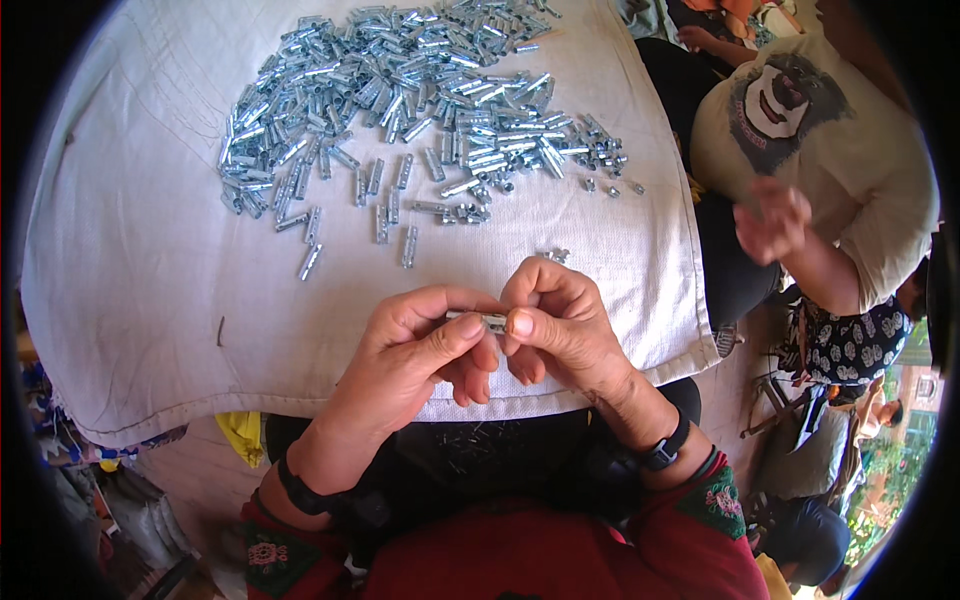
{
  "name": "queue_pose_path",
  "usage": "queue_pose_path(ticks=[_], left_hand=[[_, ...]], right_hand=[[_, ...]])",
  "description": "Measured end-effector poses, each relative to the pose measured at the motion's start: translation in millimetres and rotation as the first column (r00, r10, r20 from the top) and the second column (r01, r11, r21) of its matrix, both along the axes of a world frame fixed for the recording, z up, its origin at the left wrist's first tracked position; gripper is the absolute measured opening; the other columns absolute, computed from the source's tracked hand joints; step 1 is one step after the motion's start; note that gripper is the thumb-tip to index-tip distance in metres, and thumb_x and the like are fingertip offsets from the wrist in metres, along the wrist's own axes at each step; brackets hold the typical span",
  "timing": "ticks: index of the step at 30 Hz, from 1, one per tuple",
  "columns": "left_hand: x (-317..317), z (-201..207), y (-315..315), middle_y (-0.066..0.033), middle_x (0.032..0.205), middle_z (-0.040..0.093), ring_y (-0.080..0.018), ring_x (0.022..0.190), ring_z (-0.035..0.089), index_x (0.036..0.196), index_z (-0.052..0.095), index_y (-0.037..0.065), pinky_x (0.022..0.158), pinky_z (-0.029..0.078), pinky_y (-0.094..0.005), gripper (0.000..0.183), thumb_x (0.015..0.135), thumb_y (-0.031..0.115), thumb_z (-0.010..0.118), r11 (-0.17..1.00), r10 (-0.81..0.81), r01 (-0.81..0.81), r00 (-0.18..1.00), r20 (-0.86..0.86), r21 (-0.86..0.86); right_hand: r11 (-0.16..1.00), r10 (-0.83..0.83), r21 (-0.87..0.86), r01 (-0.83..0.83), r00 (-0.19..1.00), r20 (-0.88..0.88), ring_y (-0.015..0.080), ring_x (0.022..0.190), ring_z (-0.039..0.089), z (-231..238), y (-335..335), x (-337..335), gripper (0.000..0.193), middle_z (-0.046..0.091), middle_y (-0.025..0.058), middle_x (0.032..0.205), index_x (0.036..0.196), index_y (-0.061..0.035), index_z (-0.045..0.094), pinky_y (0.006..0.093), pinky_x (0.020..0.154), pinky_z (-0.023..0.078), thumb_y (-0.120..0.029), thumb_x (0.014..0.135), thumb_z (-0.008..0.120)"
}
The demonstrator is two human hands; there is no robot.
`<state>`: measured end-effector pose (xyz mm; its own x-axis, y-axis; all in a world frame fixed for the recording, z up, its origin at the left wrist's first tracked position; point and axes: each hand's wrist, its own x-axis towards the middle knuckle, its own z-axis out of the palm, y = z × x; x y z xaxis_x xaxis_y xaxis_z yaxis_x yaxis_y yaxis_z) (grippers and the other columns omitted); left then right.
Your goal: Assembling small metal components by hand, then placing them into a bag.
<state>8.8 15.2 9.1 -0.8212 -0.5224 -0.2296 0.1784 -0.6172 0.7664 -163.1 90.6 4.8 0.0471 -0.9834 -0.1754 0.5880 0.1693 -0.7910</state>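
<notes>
One big cloth-covered desk (140,280) is holding a wide heap of shiny metal tubes (390,80) on its far side. Well apart from that heap, by the near edge, the left hand (405,338) and the right hand (562,318) are facing each other. Between them they are pinching one little metal tube (494,323), so neither hand is nearer: both are touching it. Its long side is pointing left to right. Its left part is sitting in the left grip, its right end in the right grip. Each grip is closing on the tube, and both tips are hiding behind skin. Some tiny metal bits (556,256) are lying just past the right hand.
</notes>
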Motion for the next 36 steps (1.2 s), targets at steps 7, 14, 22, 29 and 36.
queue_pose_path(ticks=[7, 14, 22, 29, 36], left_hand=[[6, -4, 4, -0.0072, 0.073, 0.060, -0.0122, 0.055, 0.058, 0.107, 0.057, -0.003, 0.051, 0.049, -0.0230, 0.023, 0.092, 0.014, 0.052, 0.989, -0.095, 0.112, 0.983, -0.154, 0.101], [20, 17, -15, -0.0027, 0.073, 0.061, -0.0071, 0.061, 0.057, 0.097, 0.061, 0.000, 0.052, 0.045, -0.0215, 0.015, 0.087, 0.011, 0.060, 0.687, -0.435, 0.392, 0.896, 0.086, -0.611], [-4, -5, -37, -0.0097, 0.079, 0.053, -0.0279, 0.069, 0.059, 0.084, 0.056, 0.003, 0.057, 0.045, -0.0405, 0.020, 0.079, 0.020, 0.065, -0.011, 0.707, 0.510, 0.612, 0.355, -0.860], [-7, -16, -40, -0.0113, 0.085, 0.051, -0.0307, 0.073, 0.058, 0.088, 0.057, 0.003, 0.061, 0.045, -0.0410, 0.017, 0.080, 0.017, 0.063, -0.011, 0.721, 0.550, 0.582, 0.374, -0.835], [-10, -5, -19, -0.0112, 0.091, 0.053, -0.0311, 0.075, 0.057, 0.086, 0.054, 0.001, 0.064, 0.046, -0.0402, 0.007, 0.082, 0.005, 0.058, 0.233, 0.473, 0.131, 0.850, 0.230, -0.964]], right_hand=[[0.996, 0.084, 0.033, -0.081, 0.991, -0.102, 0.0067, 0.049, 0.050, 9, 7, 6, 0.023, 0.055, 0.0035, 0.066, 0.077, -0.0048, 0.049, 0.0181, 0.041, 0.040, -0.017, 0.083, 0.068], [0.835, 0.497, -0.049, -0.547, 0.791, -0.358, 0.0068, 0.057, 0.053, 18, 9, -14, 0.017, 0.059, 0.0022, 0.068, 0.081, -0.0044, 0.056, 0.0226, 0.048, 0.042, -0.016, 0.082, 0.068], [0.962, -0.223, -0.259, 0.084, -0.306, -0.926, 0.0320, 0.061, 0.059, -11, -3, -34, 0.011, 0.056, 0.0134, 0.071, 0.082, -0.0052, 0.060, 0.0384, 0.056, 0.048, -0.015, 0.078, 0.063], [0.984, -0.172, -0.174, -0.027, -0.371, -0.913, 0.0285, 0.058, 0.059, -11, -6, -31, 0.010, 0.055, 0.0130, 0.069, 0.086, -0.0050, 0.062, 0.0339, 0.054, 0.048, -0.010, 0.078, 0.063], [0.989, -0.077, 0.031, 0.142, 0.696, -0.713, 0.0139, 0.059, 0.061, 1, -4, -18, 0.013, 0.059, 0.0054, 0.075, 0.092, -0.0006, 0.059, 0.0256, 0.049, 0.047, 0.000, 0.079, 0.059]])
